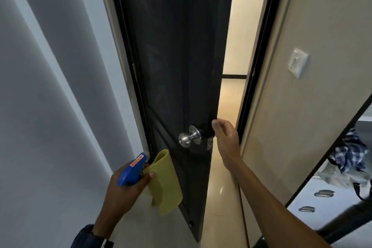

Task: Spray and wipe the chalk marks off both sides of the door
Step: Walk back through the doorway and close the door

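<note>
Currently, progress: I see no chalk marks on the dark face toward me, so this side looks done or never marked; the far side is hidden, probably still to do.
Door (171, 66): half open, edge toward me.
Wall (302, 96): right of the gap, narrowing my way through.
Yellow cloth (165, 183): hangs from my left hand.
Right hand (225, 135): fingers curled round the door's edge above the latch.
Left hand (124, 191): grips the blue spray bottle (130, 169) and the cloth together.
Knob (190, 136): just beside my right hand.
Light switch (298, 63): on that wall.

Wall switch (298, 65), checked cloth (349, 152) right
</note>
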